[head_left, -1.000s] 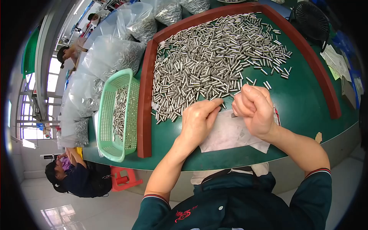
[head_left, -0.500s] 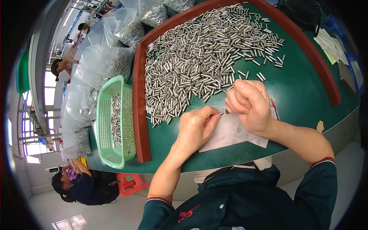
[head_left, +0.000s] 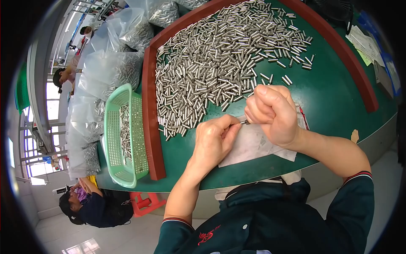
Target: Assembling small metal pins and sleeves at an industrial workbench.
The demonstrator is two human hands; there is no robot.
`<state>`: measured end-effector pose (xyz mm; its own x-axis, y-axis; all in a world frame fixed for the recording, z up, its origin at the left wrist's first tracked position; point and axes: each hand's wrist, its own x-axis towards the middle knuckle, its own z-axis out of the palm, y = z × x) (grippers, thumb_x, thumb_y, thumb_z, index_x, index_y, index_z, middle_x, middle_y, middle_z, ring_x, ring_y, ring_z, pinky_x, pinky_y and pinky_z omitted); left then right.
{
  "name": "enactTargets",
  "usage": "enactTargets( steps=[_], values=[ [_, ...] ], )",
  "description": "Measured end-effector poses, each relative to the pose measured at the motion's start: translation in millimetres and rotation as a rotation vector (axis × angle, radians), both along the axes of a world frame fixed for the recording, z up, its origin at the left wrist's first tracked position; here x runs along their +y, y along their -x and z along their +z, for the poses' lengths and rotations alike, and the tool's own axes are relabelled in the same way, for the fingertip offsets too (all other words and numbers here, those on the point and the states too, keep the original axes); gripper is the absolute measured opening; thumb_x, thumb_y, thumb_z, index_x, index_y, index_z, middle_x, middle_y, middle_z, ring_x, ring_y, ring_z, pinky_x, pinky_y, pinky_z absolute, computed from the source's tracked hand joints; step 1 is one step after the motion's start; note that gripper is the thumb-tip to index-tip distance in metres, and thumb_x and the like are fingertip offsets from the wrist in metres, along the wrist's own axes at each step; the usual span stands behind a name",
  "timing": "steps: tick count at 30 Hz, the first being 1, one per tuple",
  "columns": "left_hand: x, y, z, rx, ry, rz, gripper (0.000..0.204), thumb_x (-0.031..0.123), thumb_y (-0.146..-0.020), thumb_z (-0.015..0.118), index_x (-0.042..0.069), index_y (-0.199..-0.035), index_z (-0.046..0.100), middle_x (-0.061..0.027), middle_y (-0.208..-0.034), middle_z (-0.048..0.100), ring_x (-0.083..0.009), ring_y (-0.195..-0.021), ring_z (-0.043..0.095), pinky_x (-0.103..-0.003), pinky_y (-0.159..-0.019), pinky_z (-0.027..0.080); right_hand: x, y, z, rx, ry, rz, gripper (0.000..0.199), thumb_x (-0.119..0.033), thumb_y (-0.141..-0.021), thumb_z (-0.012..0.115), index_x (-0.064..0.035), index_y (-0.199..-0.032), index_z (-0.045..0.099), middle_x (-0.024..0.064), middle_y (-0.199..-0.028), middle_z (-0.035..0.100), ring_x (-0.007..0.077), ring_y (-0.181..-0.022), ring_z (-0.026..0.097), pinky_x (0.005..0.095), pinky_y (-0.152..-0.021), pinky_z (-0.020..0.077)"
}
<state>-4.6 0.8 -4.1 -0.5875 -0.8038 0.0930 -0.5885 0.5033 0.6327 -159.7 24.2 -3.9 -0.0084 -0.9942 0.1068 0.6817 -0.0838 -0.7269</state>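
Thumb and forefinger of my left hand (head_left: 212, 137) are pinched on a small metal pin (head_left: 242, 122), mostly hidden by the fingertips. Right beside it, my right hand (head_left: 277, 116) is closed in a fist round something whose dark end shows towards the pin; the rest is hidden in the palm. The two small parts meet or nearly meet; I cannot tell whether one is inside the other. Both hands hover over a smudged white sheet (head_left: 243, 148) on the green tabletop (head_left: 330, 106). Beyond them spreads a large heap of short silver metal pins (head_left: 215, 63).
Dark red rails (head_left: 152, 127) border the heap. At the left stands a light green plastic basket (head_left: 139, 158) holding more pins. Clear bags of metal parts (head_left: 112, 70) line the far left. Papers (head_left: 366, 46) lie at the right; a person (head_left: 95, 205) sits at lower left.
The dark end at my right hand and the pin in my left fingers have come together, closing the small gap between them. The whole view has shifted slightly.
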Motion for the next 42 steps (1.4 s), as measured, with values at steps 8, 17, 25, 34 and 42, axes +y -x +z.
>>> enactTargets(
  steps=[8, 17, 25, 34, 42],
  values=[
    [0, 1, -1, 0.017, -0.008, 0.016, 0.005, 0.004, -0.069, 0.062, 0.002, -0.070, 0.058, -0.0109, -0.051, 0.050, -0.0222, -0.041, 0.048, -0.031, -0.041, 0.038, 1, 0, 1, 0.007, 0.015, -0.007, 0.042, -0.021, -0.087, 0.035, -0.0121, -0.047, 0.023, -0.0023, -0.040, 0.024, 0.0076, -0.039, 0.016, 0.0248, -0.040, 0.0161],
    [-1, 1, 0, 0.013, -0.017, 0.013, 0.005, 0.004, -0.069, 0.062, 0.001, -0.069, 0.058, -0.0119, -0.050, 0.050, -0.0236, -0.041, 0.048, -0.031, -0.041, 0.037, 3, -3, -1, 0.033, 0.032, -0.019, 0.041, -0.020, -0.087, 0.034, -0.0118, -0.048, 0.024, -0.0023, -0.040, 0.024, 0.0074, -0.039, 0.016, 0.0245, -0.040, 0.0166],
    [-2, 3, 2, 0.014, -0.032, 0.009, 0.005, 0.005, -0.069, 0.062, 0.001, -0.069, 0.057, -0.0126, -0.052, 0.051, -0.0253, -0.042, 0.049, -0.032, -0.042, 0.038, 4, -6, -3, 0.100, 0.062, -0.013, 0.037, -0.016, -0.085, 0.040, -0.0061, -0.050, 0.030, -0.0030, -0.048, 0.031, 0.0044, -0.046, 0.025, 0.0226, -0.043, 0.0217],
    [-18, -21, 0, 0.835, -1.026, 0.079, 0.007, 0.010, -0.082, 0.055, 0.004, -0.086, 0.054, -0.0032, -0.074, 0.054, -0.0024, -0.055, 0.037, -0.016, -0.048, 0.029, 6, -3, -1, 0.101, 0.012, 0.009, 0.041, -0.020, -0.086, 0.036, -0.0112, -0.049, 0.023, -0.0022, -0.042, 0.025, 0.0074, -0.041, 0.018, 0.0243, -0.042, 0.0182],
    [-26, -27, -2, 1.030, -1.237, 0.073, 0.010, 0.011, -0.085, 0.050, 0.003, -0.091, 0.054, -0.0057, -0.078, 0.055, -0.0022, -0.048, 0.030, -0.016, -0.045, 0.025, 3, -4, 1, 0.086, 0.028, 0.015, 0.039, -0.017, -0.086, 0.035, -0.0112, -0.049, 0.023, -0.0020, -0.041, 0.024, 0.0074, -0.040, 0.017, 0.0247, -0.041, 0.0184]
  ],
)
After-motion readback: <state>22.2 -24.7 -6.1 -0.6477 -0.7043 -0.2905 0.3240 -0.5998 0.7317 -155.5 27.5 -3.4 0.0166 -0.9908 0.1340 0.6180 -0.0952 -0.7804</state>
